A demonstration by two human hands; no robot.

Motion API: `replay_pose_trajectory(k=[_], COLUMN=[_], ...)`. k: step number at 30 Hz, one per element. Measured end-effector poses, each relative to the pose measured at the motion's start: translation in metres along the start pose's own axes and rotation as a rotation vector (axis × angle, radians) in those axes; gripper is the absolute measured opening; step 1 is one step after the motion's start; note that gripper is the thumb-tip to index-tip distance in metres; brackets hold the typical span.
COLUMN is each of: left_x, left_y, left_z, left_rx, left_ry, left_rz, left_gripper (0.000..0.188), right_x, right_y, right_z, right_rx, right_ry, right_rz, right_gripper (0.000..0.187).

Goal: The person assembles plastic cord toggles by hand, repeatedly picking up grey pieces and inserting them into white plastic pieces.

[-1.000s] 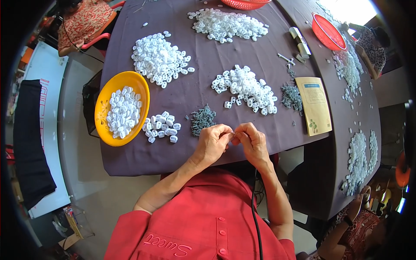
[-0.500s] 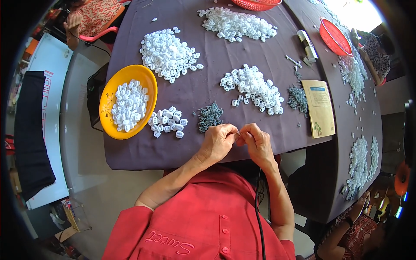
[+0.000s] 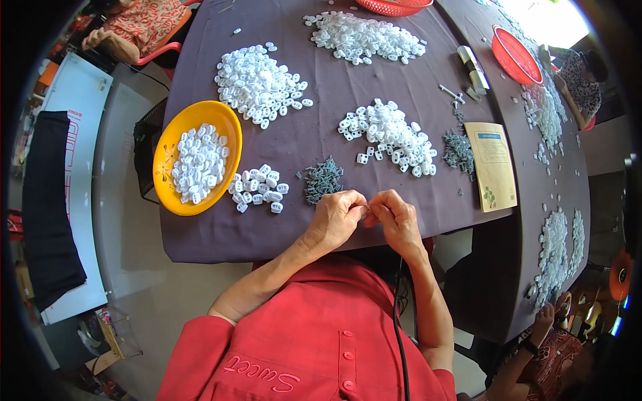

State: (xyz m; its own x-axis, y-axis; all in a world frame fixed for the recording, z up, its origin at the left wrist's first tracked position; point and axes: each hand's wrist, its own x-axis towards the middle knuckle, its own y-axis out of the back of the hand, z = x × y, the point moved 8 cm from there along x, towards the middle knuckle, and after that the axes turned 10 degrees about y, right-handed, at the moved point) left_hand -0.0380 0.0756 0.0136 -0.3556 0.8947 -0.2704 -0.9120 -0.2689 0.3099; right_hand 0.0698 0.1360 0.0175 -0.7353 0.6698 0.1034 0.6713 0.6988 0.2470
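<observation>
My left hand and my right hand meet fingertip to fingertip above the table's near edge. Both are closed in a pinch, and the small item between them is mostly hidden by the fingers. Just beyond my left hand lies a heap of small dark grey pieces. To its left sits a small group of white oval plastic pieces with dark marks. Past my right hand spreads a pile of white plastic pieces, some with two square holes.
A yellow bowl of white pieces stands at the left. Farther back are two white piles and red baskets. On the right lie a brown paper packet, more grey pieces and a white tube. Other people sit around the tables.
My hands stay almost still, pinched together. The person at the far left has moved an arm outward, and the person at the lower right has raised their hands toward the table edge.
</observation>
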Motion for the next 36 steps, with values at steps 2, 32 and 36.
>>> replay_pose_trajectory(k=[2,32,36], left_x=[0.000,0.011,0.009], left_y=[0.000,-0.006,-0.010], left_z=[0.000,0.005,-0.005], left_rx=[0.026,-0.178,-0.334], left_ry=[0.009,0.142,0.166], left_rz=[-0.001,-0.114,-0.122], left_gripper=[0.008,0.010,0.008], right_x=[0.000,0.004,0.004], right_y=[0.000,0.010,0.008], right_z=[0.000,-0.001,-0.004], right_rx=[0.012,-0.029,-0.043], right_ry=[0.005,0.103,0.122], right_rz=[0.006,0.147,0.154], right_gripper=[0.004,0.002,0.002])
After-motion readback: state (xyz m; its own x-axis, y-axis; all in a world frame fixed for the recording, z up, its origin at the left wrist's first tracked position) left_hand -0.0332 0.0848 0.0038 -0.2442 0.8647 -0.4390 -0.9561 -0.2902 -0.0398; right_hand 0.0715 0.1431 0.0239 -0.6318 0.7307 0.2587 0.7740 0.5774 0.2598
